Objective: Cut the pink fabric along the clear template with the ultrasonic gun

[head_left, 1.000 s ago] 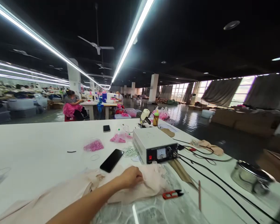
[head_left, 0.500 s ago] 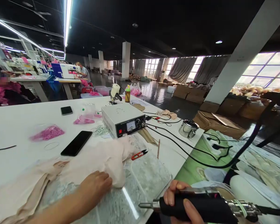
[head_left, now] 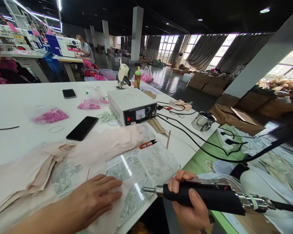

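My left hand lies flat, fingers stretched out, on a thin pale-pink fabric piece near the table's front edge. My right hand is wrapped round a black ultrasonic handpiece. Its slim metal tip points left over the clear plastic sheet, a short way right of my left fingertips. Whether the tip touches anything, I cannot tell. More pale-pink fabric is spread beyond my left hand, and a folded stack of it lies to the left.
A white control box with a meter has cables running right. Orange thread snips, a black phone, bags of pink bits and a metal-lidded mug stand about. A green surface holds white pieces at right.
My left hand has uncurled and come nearer the front edge, with a fabric piece now under it. The bunched fabric beyond lies flatter. The handpiece stays in my right hand. My view has tilted down.
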`<state>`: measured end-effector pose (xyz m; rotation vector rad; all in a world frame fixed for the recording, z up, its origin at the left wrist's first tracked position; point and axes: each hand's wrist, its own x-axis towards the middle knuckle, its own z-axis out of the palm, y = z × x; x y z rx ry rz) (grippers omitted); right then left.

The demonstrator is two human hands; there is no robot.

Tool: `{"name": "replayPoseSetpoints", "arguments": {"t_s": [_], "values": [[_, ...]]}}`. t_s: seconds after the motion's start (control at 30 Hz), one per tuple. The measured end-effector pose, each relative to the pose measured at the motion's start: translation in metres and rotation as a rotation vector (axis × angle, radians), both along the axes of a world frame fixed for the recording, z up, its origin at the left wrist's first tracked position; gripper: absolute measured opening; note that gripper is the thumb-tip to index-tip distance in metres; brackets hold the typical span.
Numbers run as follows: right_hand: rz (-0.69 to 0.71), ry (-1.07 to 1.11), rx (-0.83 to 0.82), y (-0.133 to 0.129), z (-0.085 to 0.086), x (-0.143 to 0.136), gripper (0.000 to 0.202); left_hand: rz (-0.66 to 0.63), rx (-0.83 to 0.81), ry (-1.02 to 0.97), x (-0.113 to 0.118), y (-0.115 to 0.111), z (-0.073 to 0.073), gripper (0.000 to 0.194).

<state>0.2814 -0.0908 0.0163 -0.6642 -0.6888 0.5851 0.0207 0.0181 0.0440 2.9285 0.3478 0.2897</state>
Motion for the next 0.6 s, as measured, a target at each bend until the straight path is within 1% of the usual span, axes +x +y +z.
{"name": "replayPoseSetpoints", "arguments": {"t_s": [0.07,0.1,0.17,0.2,0.3,0.4,0.5,0.6], "values": [[0.005,-0.007,0.001,0.002,-0.001,-0.002,0.018,-0.109,0.076,0.051,0.002,0.006,-0.017,0.04],[0.003,-0.008,-0.004,0.003,-0.002,-0.003,0.018,-0.134,0.106,0.067,0.001,0.008,-0.025,0.044],[-0.008,-0.009,-0.017,0.004,-0.003,-0.003,0.017,-0.142,0.132,0.071,-0.004,0.012,-0.037,0.05],[-0.016,-0.01,-0.025,0.004,-0.004,-0.003,0.017,-0.144,0.131,0.062,-0.006,0.012,-0.04,0.052],[-0.044,-0.018,-0.04,0.007,-0.008,-0.002,0.018,-0.146,0.096,0.021,-0.006,0.015,-0.037,0.058],[-0.069,-0.03,-0.049,0.01,-0.012,-0.001,0.018,-0.169,0.081,-0.012,0.006,0.02,-0.033,0.062],[-0.091,-0.042,-0.055,0.012,-0.015,-0.001,0.017,-0.205,0.108,-0.03,0.018,0.025,-0.038,0.059],[-0.12,-0.057,-0.06,0.012,-0.017,0.0,0.017,-0.241,0.111,-0.027,0.024,0.028,-0.043,0.055]]}}
